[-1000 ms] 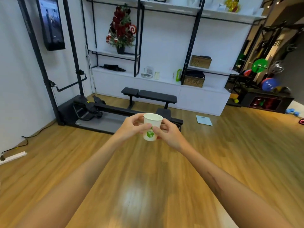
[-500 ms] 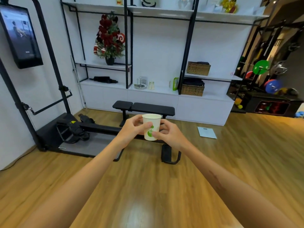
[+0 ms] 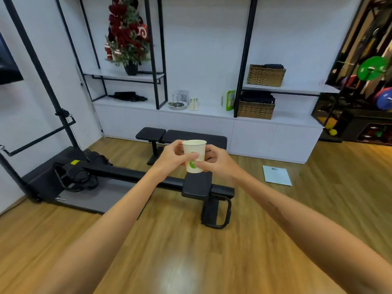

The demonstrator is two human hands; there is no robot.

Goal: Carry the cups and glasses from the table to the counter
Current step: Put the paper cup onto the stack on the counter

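We see a white paper cup [image 3: 194,155] with a green mark on its side held upright out in front of the person, above the wooden floor [image 3: 191,251] and clear of any surface. Both hands are on it. The left hand [image 3: 171,159] curls round the cup's left side, its thumb lying across the front of the wall just above the green mark and its fingers wrapped behind. The right hand [image 3: 216,164] closes on the right side, its thumb tip pressing the lower front of the cup beside the mark, the other fingers bent round the back. Neither hand is spread; each is drawn in tight against the cup wall, and the two thumbs nearly meet.

Beyond the cup we see a black weight bench [image 3: 182,135] standing before a long white counter [image 3: 212,115] along the far wall. Toward the middle of that counter's top stand a round metal rack [image 3: 178,102] and two small pale cups [image 3: 193,103] just beside it, with a woven basket [image 3: 256,109] further toward the right end.
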